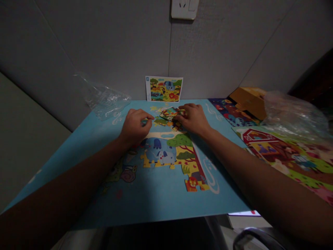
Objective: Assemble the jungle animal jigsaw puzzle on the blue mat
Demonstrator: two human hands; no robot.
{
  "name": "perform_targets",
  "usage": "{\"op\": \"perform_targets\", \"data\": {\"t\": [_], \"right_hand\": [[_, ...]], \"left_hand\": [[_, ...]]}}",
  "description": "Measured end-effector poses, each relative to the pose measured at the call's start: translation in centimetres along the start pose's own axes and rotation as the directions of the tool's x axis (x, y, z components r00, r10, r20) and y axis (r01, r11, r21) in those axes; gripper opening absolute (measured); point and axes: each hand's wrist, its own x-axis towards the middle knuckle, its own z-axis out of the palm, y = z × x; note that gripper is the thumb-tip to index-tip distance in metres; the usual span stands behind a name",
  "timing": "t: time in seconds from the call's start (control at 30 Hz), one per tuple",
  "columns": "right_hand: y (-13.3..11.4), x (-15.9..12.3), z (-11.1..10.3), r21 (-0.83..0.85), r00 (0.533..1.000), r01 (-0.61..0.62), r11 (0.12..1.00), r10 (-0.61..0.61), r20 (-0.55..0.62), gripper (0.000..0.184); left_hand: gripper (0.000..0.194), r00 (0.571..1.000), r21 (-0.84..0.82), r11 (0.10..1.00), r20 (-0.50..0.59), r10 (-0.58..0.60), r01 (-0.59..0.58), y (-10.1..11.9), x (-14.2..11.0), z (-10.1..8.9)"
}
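Observation:
A partly joined jigsaw puzzle (pixel 166 154) with elephants, a tree and a lion lies on the blue tabletop. Beyond it is a loose heap of puzzle pieces (pixel 168 114). My left hand (pixel 136 125) is left of the heap, above the puzzle's upper left corner. Its fingers are curled with thumb and forefinger close together; a small greenish patch shows between them, too dim to name. My right hand (pixel 194 118) is at the heap's right side, thumb and fingers closed around puzzle pieces there. Behind the heap, a picture card (pixel 164 89) of the animal scene leans against the wall.
Crumpled clear plastic (pixel 108 102) lies at the back left. On the right are a farm picture (pixel 288 156), an orange-brown box (pixel 248 102) and another plastic bag (pixel 293 114). The blue table (pixel 145 198) ends at a near edge. A wall socket (pixel 184 8) is above.

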Motion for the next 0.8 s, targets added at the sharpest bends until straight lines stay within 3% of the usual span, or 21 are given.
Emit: {"op": "perform_targets", "data": {"t": [0.1,0.2,0.43,0.8], "right_hand": [[-0.4,-0.2,0.4,-0.007,0.999,-0.010,1.000,0.011,0.050,0.059],[-0.9,-0.3,0.7,-0.030,0.996,0.035,0.999,-0.033,0.088,0.059],[-1.0,0.3,0.9,0.019,0.993,0.067,0.998,-0.068,0.095,0.031],[-0.9,0.4,0.6,0.003,0.992,0.102,0.995,-0.102,0.068,0.020]], "left_hand": [[0.031,0.999,-0.022,1.000,0.050,0.021,-0.020,0.2,-0.1,0.0],[0.040,0.997,-0.034,0.999,0.078,0.007,-0.005,0.4,-0.2,0.0],[0.060,0.988,-0.063,0.998,0.152,-0.008,0.017,0.2,-0.3,0.2],[0.061,0.988,-0.082,0.996,0.156,-0.016,0.029,0.0,-0.4,0.4]]}}
